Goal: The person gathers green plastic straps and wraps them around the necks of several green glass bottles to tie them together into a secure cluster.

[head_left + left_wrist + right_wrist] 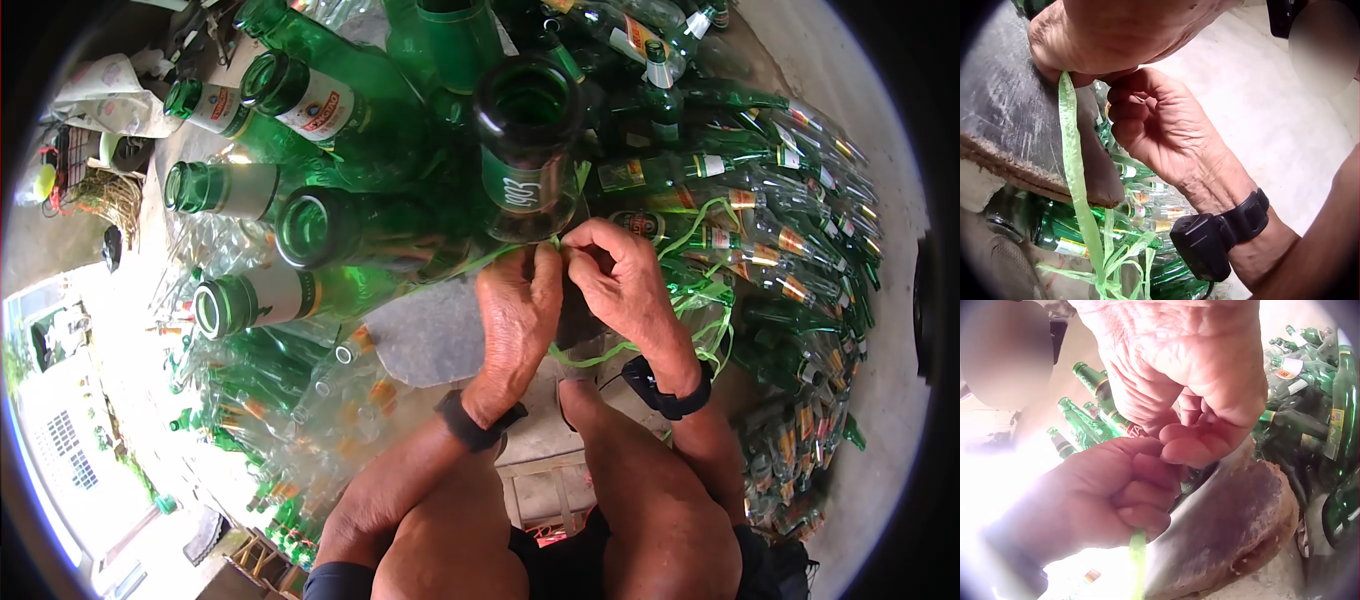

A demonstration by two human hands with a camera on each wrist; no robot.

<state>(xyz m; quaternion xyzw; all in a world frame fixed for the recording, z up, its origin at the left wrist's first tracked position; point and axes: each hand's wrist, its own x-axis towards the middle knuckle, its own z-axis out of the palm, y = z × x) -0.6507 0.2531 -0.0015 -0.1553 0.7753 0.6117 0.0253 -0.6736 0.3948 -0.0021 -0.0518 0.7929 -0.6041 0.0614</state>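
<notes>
A bunch of green beer bottles (pixel 380 130) stands close in front of me, with a light green plastic strip (pixel 480 262) drawn along its near side. My left hand (pixel 520 310) grips the strip; in the left wrist view a length of the strip (pixel 1072 150) hangs down from that fist. Just right of it, my right hand (pixel 630 285) has thumb and forefinger pinched on the strip beside a dark bottle (pixel 527 140). The right wrist view shows both hands' fingertips meeting, the right hand (pixel 1191 375) above the left hand (pixel 1104 494); the crossing of the strip is hidden between them.
Under the bunch lies a grey slab (pixel 425 335) with a rough edge. Loose green strips (pixel 705 310) tangle at the right. Stacked bottles (pixel 800 240) bank up along the right wall, and more piled bottles (pixel 270 400) lie at the left. A low wooden seat (pixel 545 480) shows between the knees.
</notes>
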